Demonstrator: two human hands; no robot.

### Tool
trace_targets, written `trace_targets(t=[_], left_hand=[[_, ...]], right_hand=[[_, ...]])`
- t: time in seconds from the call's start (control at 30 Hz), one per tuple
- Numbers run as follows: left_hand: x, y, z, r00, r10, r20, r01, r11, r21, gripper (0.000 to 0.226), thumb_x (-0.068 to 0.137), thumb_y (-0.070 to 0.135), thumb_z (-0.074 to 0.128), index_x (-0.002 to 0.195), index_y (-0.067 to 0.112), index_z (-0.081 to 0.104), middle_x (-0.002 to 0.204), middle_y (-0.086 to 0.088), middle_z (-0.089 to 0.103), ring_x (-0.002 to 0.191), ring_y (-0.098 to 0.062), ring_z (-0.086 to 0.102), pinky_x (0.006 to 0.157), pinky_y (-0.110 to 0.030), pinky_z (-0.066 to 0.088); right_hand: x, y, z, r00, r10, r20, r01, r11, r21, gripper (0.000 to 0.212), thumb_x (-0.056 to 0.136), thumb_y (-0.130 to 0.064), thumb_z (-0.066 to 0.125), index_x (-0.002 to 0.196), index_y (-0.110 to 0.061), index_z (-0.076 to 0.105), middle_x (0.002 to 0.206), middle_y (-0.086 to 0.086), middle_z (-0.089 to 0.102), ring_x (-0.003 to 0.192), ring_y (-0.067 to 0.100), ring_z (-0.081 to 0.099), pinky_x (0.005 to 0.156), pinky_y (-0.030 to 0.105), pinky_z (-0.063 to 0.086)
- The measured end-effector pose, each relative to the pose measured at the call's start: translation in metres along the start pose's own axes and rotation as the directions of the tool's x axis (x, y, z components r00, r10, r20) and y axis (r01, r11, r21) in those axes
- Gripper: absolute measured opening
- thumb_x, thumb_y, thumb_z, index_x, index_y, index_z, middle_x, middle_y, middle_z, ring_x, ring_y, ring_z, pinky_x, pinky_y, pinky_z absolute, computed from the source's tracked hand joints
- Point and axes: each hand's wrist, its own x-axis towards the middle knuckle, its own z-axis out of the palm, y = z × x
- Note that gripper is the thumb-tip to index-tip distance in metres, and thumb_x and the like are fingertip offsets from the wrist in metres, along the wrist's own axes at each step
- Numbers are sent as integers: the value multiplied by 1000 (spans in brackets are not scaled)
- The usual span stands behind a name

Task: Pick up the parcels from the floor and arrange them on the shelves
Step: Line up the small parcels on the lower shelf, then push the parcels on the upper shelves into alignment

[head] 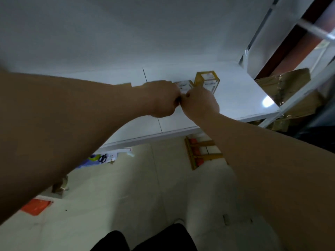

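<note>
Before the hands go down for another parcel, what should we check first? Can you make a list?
1. Small labelled parcel lies steady on the shelf: cannot tell, the hands cover much of it.
2. Left hand and right hand are free of it: cannot tell, their fingertips are hidden.
3. Yellow box beside it stands upright: ok.
4. Bare shelf space to the yellow box's right for more: ok.
5. Parcels waiting on the floor: ok, an orange parcel and a blue-and-white parcel lie there.
</note>
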Motion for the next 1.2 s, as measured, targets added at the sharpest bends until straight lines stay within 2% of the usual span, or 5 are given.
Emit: trace_targets(t=[0.27,0.47,0.8,0.97,1.2], left_hand=[[-122,-16,-107,998,37,55,-42,995,94,20,97,29,47,93,16,62,76,4,53,71,-17,54,63,-30,41],[-210,-39,-236,971,97,-219,-38,965,259,33,98,47,46,77,22,50,68,9,43,70,-20,45,63,-30,35],[-298,-117,-335,695,-176,-697,89,983,-160,12,93,38,53,96,27,58,80,14,58,86,-18,60,72,-32,49],[-306,-162,-325,613,-291,-734,241,954,-177,20,92,29,50,112,28,55,104,4,68,96,-22,62,69,-30,44],[-329,-241,-353,267,-395,-879,457,855,-246,53,79,13,58,131,15,49,132,-10,49,119,-33,48,96,-43,36]], right_hand=[[-71,-98,-106,912,-394,-117,381,917,-120,47,95,-38,55,54,-18,43,56,-2,44,53,12,42,52,31,35],[-101,-187,-188,753,-478,-453,518,854,-41,48,96,-43,50,56,-20,36,49,0,41,48,16,45,48,35,38],[-95,-340,-239,665,-523,-533,667,737,109,4,93,-31,54,89,-33,54,61,-6,63,60,10,60,60,36,51],[-80,-391,-219,685,-578,-443,687,714,131,11,92,-27,54,98,-36,53,74,-13,64,70,6,60,58,25,41],[-60,-451,-192,817,-545,-188,577,773,265,51,94,-23,56,143,-18,40,136,6,57,121,27,56,94,33,44]])
